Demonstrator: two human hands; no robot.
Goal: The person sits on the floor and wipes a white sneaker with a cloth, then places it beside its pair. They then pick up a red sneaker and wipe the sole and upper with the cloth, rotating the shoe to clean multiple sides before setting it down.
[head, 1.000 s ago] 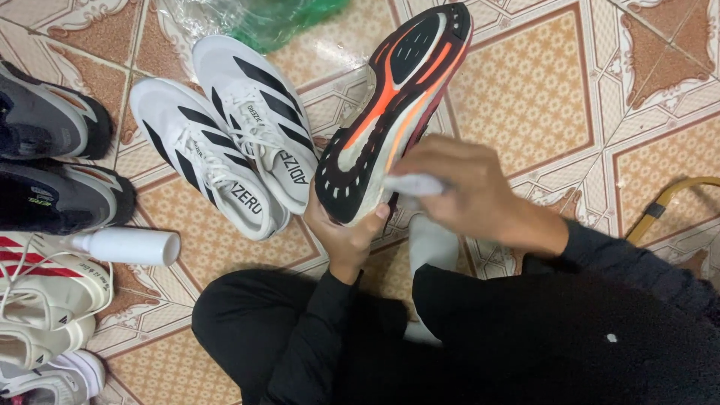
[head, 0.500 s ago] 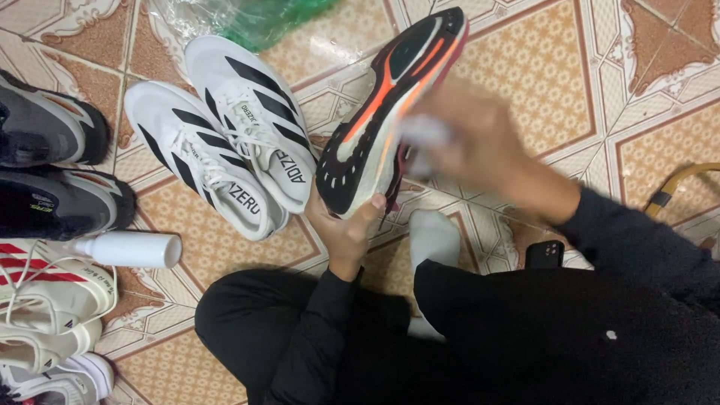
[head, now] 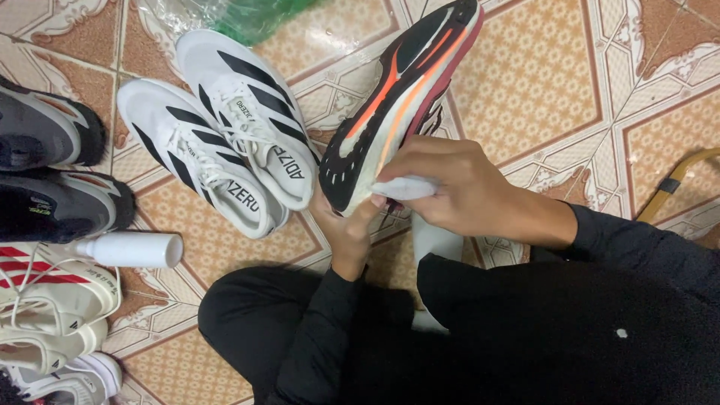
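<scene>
A crumpled plastic bag (head: pixel 225 16), clear with green showing through it, lies on the tiled floor (head: pixel 540 90) at about eleven o'clock, by the top edge. A white cylindrical bottle (head: pixel 127 250) lies on its side at nine o'clock, its wall plain white. No signs or screens are in view.

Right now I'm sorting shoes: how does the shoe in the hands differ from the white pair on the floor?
The held shoe is tilted sole-up, black with orange streaks; the white pair lies upright on the tiled floor, black-striped. The left hand grips the held shoe's heel and the right hand presses a white cloth to it; the pair lies untouched. All are running shoes.
</scene>
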